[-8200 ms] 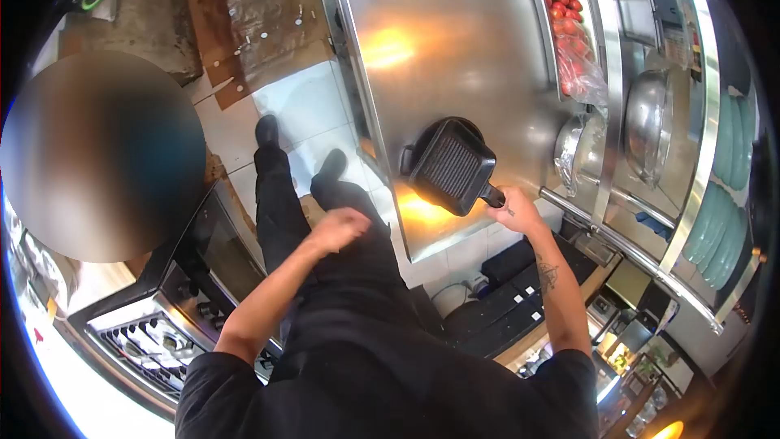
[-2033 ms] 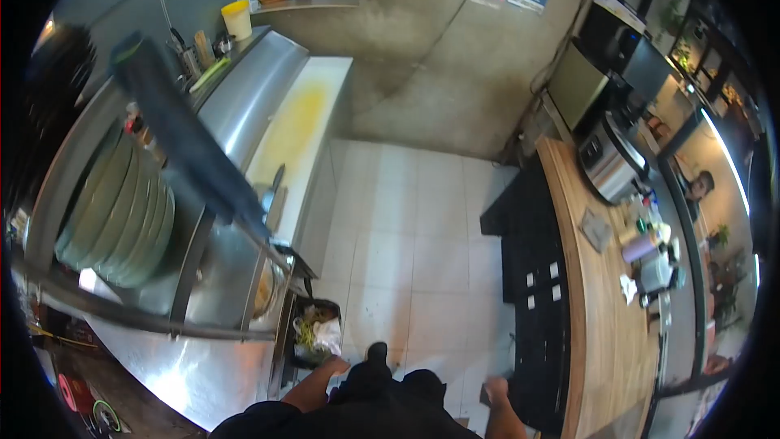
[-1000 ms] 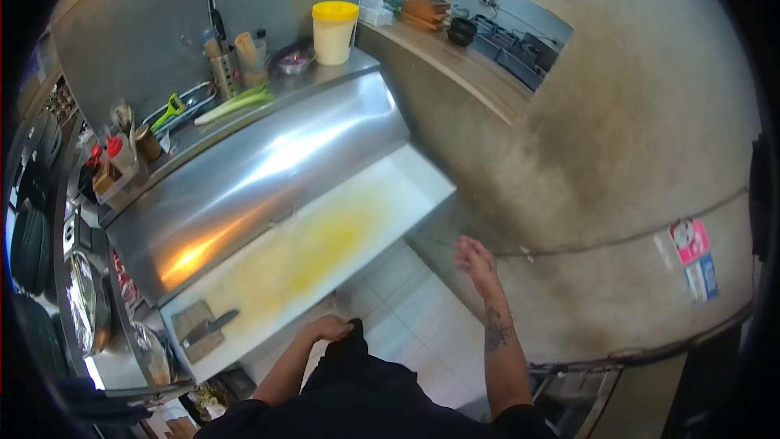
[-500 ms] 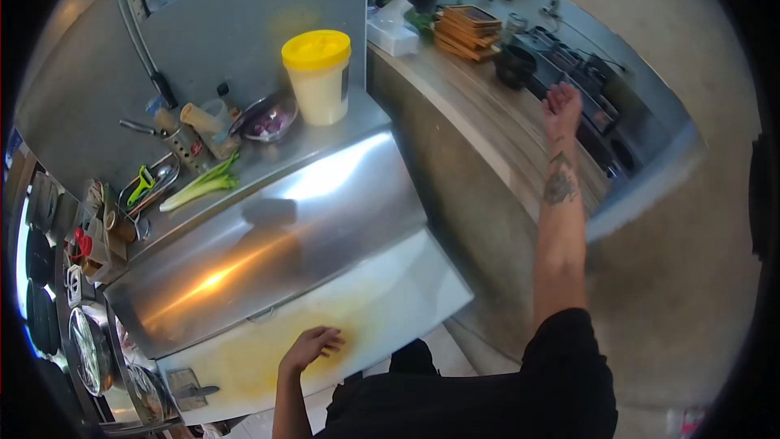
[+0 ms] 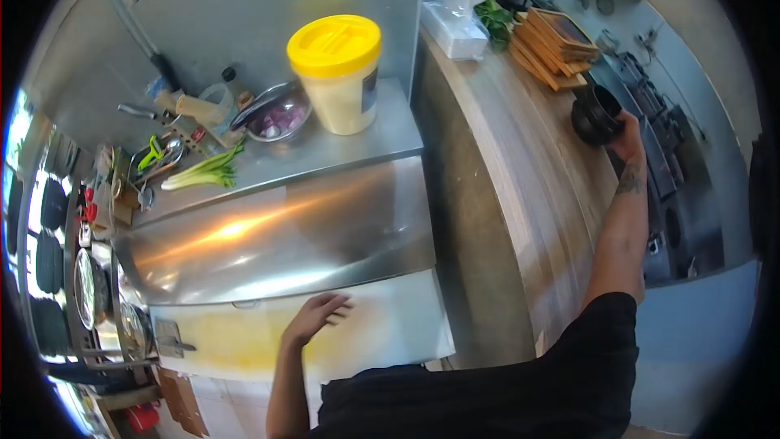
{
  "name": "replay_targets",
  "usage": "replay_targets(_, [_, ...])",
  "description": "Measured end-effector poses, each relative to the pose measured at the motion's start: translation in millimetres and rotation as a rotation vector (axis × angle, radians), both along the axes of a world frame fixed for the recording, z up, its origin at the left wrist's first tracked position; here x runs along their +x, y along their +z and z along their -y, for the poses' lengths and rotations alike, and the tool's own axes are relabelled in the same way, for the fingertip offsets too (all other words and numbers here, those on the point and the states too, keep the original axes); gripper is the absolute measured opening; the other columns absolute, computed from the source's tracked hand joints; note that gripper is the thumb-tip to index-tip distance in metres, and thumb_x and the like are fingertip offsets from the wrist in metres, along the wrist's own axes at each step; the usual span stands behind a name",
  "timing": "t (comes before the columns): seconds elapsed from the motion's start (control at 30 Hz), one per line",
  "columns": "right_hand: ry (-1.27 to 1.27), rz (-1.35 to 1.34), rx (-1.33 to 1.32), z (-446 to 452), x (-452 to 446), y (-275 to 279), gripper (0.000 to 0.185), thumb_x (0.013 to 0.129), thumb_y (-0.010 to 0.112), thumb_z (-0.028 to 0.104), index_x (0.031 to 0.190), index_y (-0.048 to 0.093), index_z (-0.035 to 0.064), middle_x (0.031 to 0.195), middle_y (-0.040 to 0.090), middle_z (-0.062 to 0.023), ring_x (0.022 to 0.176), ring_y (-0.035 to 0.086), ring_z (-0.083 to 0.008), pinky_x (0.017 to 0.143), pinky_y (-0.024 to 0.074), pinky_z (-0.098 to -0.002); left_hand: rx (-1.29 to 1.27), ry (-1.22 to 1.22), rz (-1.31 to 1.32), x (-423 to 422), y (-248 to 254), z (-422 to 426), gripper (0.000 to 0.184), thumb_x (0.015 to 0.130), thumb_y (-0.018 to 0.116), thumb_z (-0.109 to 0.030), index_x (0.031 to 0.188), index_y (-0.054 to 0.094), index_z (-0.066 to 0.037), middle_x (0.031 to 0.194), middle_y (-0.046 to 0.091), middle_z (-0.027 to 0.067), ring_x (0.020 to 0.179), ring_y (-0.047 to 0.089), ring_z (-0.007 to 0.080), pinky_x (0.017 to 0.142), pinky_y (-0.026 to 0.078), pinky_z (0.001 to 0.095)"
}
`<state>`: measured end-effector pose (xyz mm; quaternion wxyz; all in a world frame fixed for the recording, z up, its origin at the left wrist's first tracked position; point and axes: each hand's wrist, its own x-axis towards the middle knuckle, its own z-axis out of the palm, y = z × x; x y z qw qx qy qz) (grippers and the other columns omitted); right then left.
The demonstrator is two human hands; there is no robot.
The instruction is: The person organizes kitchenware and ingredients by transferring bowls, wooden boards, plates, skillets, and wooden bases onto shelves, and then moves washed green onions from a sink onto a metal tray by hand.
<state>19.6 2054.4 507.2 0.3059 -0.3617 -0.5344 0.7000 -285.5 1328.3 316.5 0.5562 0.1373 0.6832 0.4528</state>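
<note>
On the wooden ledge at the upper right, my right hand [image 5: 628, 140] grips the side of a black bowl [image 5: 600, 110]. Another dark bowl seems to sit beneath or beside it; the overlap hides how many there are. Wooden boards [image 5: 552, 42] lie stacked just behind the bowls. My left hand [image 5: 318, 317] hovers over the stained white cutting board [image 5: 390, 321], fingers apart and holding nothing. A knife [image 5: 177, 344] rests on a grey cloth at the board's left end.
A yellow-lidded tub [image 5: 340, 85], a metal bowl of cut purple onion [image 5: 279, 118] and green stalks [image 5: 205, 172] stand on the steel shelf. Beyond the ledge [image 5: 520, 187] are a white box [image 5: 455, 28], leafy greens and stove burners. Racks line the left side.
The view has shifted from the stove and dining side to the board and ledge. My right hand, earlier on a pan handle, then empty, has reached over the ledge and taken hold of a black bowl.
</note>
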Motion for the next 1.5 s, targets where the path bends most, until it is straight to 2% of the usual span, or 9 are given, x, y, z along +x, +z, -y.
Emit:
replay_targets(0.13, [0.042,0.006,0.028,14.2,6.2,-1.5,0.059,0.082,0.053,0.028,0.138,0.054,0.0088,0.127,0.064,-0.0100,0.111,0.064,-0.0315,0.095,0.0524,-0.0549,0.287,-0.152,0.116,15.8,54.2,-152.6,0.058,0.102,0.057,-0.052,0.140,0.054,-0.008,0.125,0.063,0.0095,0.110,0.062,0.0205,0.098,0.052,0.0383])
replay_targets(0.37, [-0.031,-0.095,-0.214,71.2,-1.3,-28.8,0.022,0.077,0.061,0.027,0.091,0.066,0.0109,0.089,0.069,-0.0053,0.083,0.067,-0.0245,0.084,0.0557,-0.0433,0.629,-0.196,0.375,87.6,157.7,-360.9,0.082,0.097,0.059,-0.060,0.154,0.031,-0.009,0.152,0.036,0.0159,0.120,0.057,0.0312,0.095,0.054,0.0450])
replay_targets(0.53, [0.008,-0.177,-0.035,178.3,-25.9,-12.5,0.021,0.084,0.058,0.019,0.099,0.066,0.0056,0.095,0.069,-0.0078,0.089,0.069,-0.0222,0.085,0.0586,-0.0384,0.883,-0.146,0.442,135.5,149.7,-419.8,0.095,0.090,0.052,-0.075,0.145,0.048,0.003,0.135,0.059,0.0211,0.129,0.054,0.0324,0.098,0.051,0.0510])
replay_targets(0.63, [0.114,-0.056,0.030,229.1,-43.0,7.6,0.035,0.089,0.057,0.028,0.112,0.067,0.0033,0.107,0.069,-0.0082,0.097,0.068,-0.0218,0.090,0.0543,-0.0380,0.364,0.278,-0.024,155.3,176.5,-347.2,0.129,0.073,0.064,-0.085,0.155,0.021,0.005,0.154,0.029,0.0313,0.149,0.023,0.0469,0.117,0.032,0.0490])
replay_targets(0.7, [0.168,0.008,0.039,318.6,-68.3,46.5,0.036,0.090,0.057,0.031,0.112,0.068,0.0039,0.107,0.070,-0.0073,0.097,0.069,-0.0209,0.090,0.0534,-0.0367,0.446,0.355,0.062,140.8,186.4,-277.3,0.126,0.075,0.066,-0.081,0.152,0.023,0.009,0.148,0.035,0.0296,0.147,0.026,0.0456,0.119,0.030,0.0502])
replay_targets(0.8, [0.288,0.023,0.170,420.8,-98.1,33.2,0.041,0.092,0.055,0.029,0.121,0.066,0.0030,0.117,0.068,-0.0095,0.109,0.067,-0.0221,0.097,0.0510,-0.0379,0.643,0.524,-0.016,117.0,171.9,-137.1,0.117,0.078,0.075,-0.068,0.151,0.022,0.007,0.149,0.032,0.0274,0.137,0.041,0.0405,0.100,0.052,0.0455])
replay_targets(0.9, [0.331,-0.082,0.231,557.4,-143.7,-46.5,0.045,0.093,0.051,0.025,0.130,0.062,0.0014,0.125,0.065,-0.0119,0.115,0.064,-0.0237,0.100,0.0502,-0.0385,0.893,0.677,0.357,99.2,141.6,31.8,0.109,0.084,0.077,-0.056,0.157,0.009,-0.014,0.155,0.029,0.0184,0.140,0.042,0.0351,0.098,0.053,0.0527])
replay_targets(1.2, [0.729,-0.119,-0.257,1103.3,-211.6,-170.4,0.044,0.088,0.050,0.021,0.127,0.059,0.0003,0.121,0.063,-0.0127,0.115,0.061,-0.0237,0.098,0.0489,-0.0362,0.704,1.149,-0.003,86.8,-9.4,521.3,0.079,0.094,0.065,-0.030,0.161,0.026,-0.017,0.148,0.047,0.0102,0.134,0.049,0.0228,0.110,0.044,0.0382])
replay_targets(1.5, [1.519,-0.113,0.196,1437.3,-311.2,-161.1,0.050,0.094,0.051,0.016,0.141,0.047,-0.0013,0.130,0.056,-0.0137,0.119,0.055,-0.0244,0.109,0.0396,-0.0353,0.984,1.610,0.056,72.1,-31.9,853.1,0.068,0.096,0.060,-0.032,0.156,0.034,-0.012,0.149,0.046,0.0095,0.137,0.047,0.0251,0.109,0.046,0.0410])
